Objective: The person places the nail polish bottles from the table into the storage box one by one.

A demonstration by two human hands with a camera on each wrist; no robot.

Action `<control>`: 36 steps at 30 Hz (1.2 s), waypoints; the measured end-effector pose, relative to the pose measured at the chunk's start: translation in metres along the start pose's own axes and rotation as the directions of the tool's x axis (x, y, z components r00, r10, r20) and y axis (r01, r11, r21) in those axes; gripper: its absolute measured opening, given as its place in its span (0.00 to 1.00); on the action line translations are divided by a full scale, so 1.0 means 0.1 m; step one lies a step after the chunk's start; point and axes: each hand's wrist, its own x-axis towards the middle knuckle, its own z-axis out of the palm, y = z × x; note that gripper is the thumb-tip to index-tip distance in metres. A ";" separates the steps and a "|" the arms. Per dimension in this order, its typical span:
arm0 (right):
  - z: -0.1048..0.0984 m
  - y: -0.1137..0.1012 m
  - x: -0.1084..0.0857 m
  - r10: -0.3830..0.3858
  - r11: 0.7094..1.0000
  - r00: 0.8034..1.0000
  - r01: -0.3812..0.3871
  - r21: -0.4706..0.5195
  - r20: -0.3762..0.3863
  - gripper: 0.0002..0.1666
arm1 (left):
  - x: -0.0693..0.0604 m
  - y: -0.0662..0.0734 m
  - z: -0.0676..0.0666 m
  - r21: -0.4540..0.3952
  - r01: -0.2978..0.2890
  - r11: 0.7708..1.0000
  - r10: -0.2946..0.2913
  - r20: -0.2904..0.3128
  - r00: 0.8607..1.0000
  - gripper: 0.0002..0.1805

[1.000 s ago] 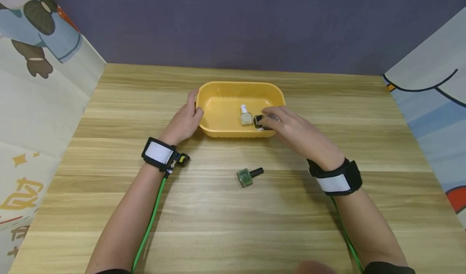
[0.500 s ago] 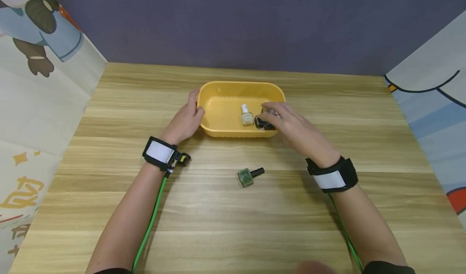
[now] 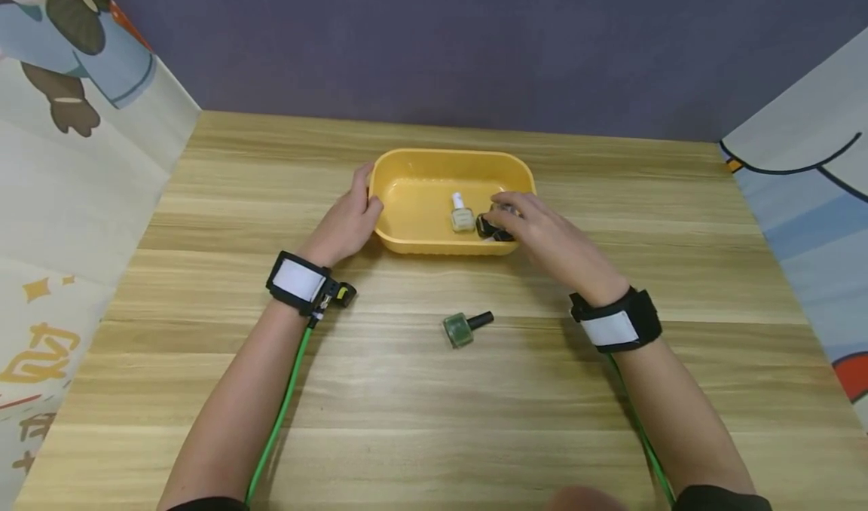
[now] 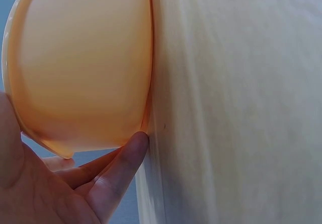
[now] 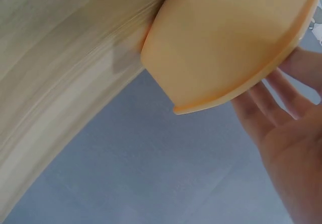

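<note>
A yellow plastic basin (image 3: pixel 417 206) stands on the table. My left hand (image 3: pixel 342 221) grips its left end; in the left wrist view the fingers (image 4: pixel 123 166) lie along the basin's wall. My right hand (image 3: pixel 559 243) reaches over the right rim, its thumb and fingers around a clear nail polish bottle (image 3: pixel 504 209) that they partly cover. Under that hand lie dark nail polish bottles (image 3: pixel 484 227), partly hidden. To their left rests a pale nail polish bottle (image 3: pixel 463 218) with a white cap. In the right wrist view the basin's wall hides the fingertips.
A green nail polish bottle (image 3: pixel 458 331) with a black cap lies on the wooden table (image 3: pixel 380 405) in front of the basin. A dark blue panel (image 3: pixel 447 51) rises behind the table. Green cables (image 3: pixel 285 405) run along both forearms.
The right hand has shifted slightly within the basin's right end, its wrist moving a little left and up. The left hand keeps its hold, and the bottles stay nearly where they were.
</note>
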 end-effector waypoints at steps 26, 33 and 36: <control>0.04 0.09 -0.01 0.052 0.997 0.980 -0.062 0.044 0.192 0.35 | 0.01 -0.01 0.00 0.011 -0.010 1.000 0.011 -0.003 1.000 0.33; 0.01 0.10 -0.03 -0.010 0.999 0.993 0.004 0.047 0.121 0.20 | 0.01 0.02 0.01 -0.005 -0.013 1.000 0.013 0.005 1.000 0.33; -0.01 0.11 -0.04 -0.030 0.999 0.994 0.026 0.038 0.109 0.18 | 0.00 0.03 0.01 -0.003 -0.009 1.000 0.009 0.001 1.000 0.33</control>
